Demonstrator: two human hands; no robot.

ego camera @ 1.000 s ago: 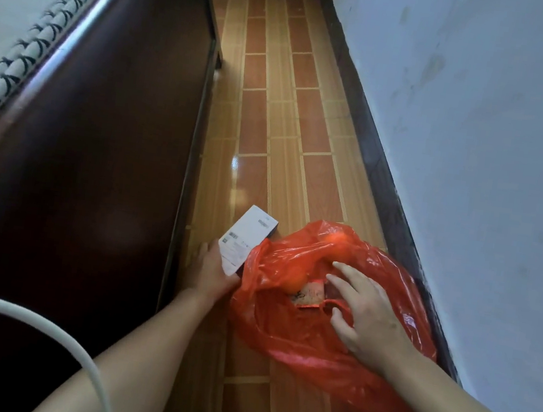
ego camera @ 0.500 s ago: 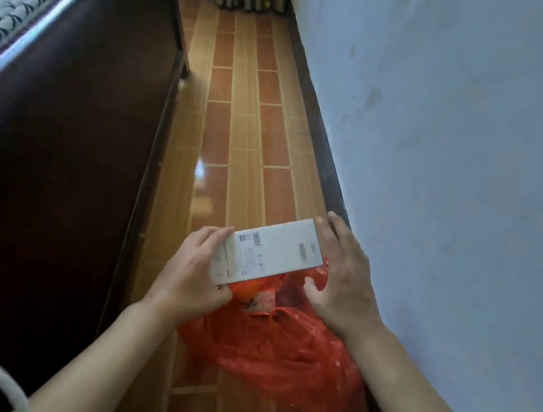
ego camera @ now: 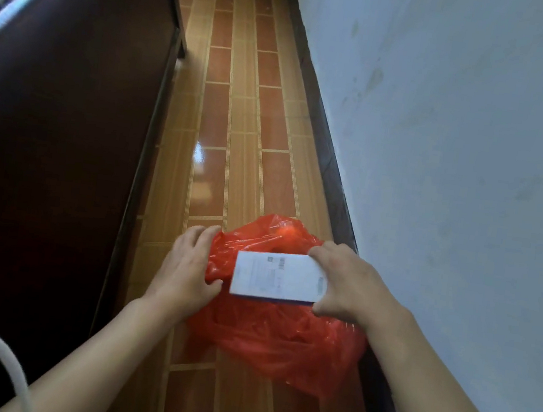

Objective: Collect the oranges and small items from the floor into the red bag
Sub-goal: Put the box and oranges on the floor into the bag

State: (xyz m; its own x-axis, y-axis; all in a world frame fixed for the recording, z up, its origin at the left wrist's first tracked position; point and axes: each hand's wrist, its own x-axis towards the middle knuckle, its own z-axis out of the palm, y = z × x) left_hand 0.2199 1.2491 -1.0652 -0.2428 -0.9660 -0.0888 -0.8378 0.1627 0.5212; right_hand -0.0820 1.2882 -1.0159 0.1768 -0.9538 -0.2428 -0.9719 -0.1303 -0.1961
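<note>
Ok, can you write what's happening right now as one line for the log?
right hand: holds white box over red bag | left hand: grips bag's edge | box: not yet inside

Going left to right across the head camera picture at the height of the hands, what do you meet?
Dark wooden bed frame → left hand gripping the red bag's edge → white box → right hand holding the box → dark baseboard → pale wall.

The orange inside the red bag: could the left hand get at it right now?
Probably not directly. The left hand grips the red bag at its edge, and the white box, held by the right hand, lies across the opening before the orange.
</note>
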